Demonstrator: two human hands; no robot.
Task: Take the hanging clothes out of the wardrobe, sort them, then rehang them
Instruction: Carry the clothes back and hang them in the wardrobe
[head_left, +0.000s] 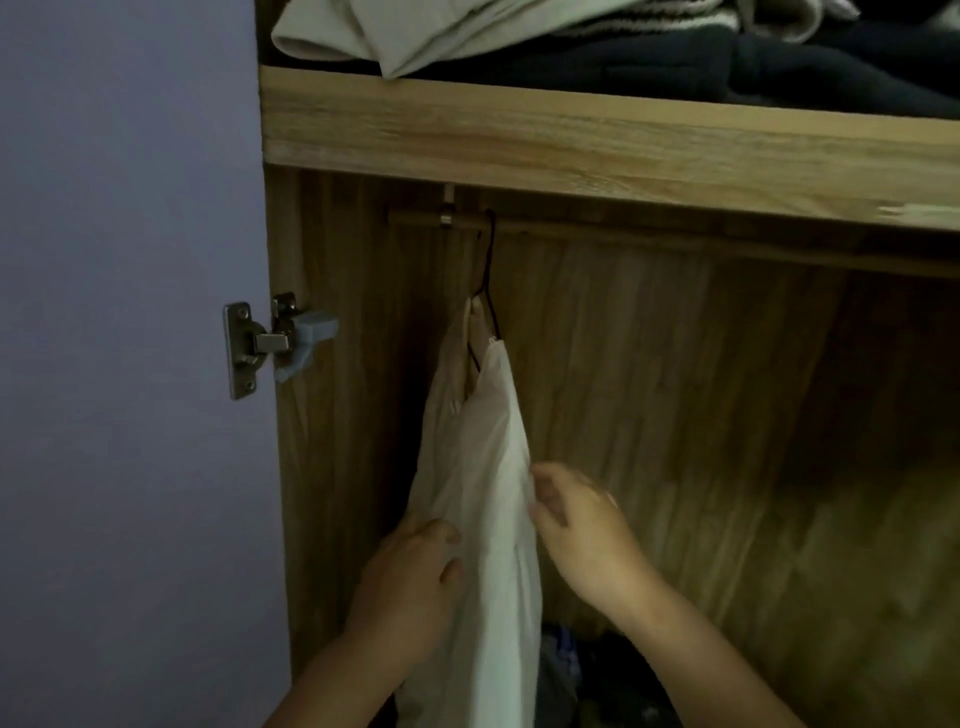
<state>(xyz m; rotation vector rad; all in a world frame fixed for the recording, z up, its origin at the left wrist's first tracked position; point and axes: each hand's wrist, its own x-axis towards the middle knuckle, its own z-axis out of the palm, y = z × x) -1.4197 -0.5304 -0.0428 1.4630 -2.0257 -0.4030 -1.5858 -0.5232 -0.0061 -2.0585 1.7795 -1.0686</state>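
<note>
Hanging from a black hanger (485, 291) on the rod (519, 228) at the wardrobe's left end, a pale garment (483, 467) drops between both hands. Above, a wooden shelf (571, 140) carries folded clothes (623, 41), beige and dark. A door hinge (270, 343) sits on the left wall (322, 467), close to the garment. The left hand (410, 587) grips the cloth's left edge, fingers curled on it. The right hand (576, 519) touches the right edge, fingers bent; whether it pinches the cloth I cannot tell. Right of the garment the rod is bare and the space is free. Dim, unclear items (566, 670) lie on the floor below.
</note>
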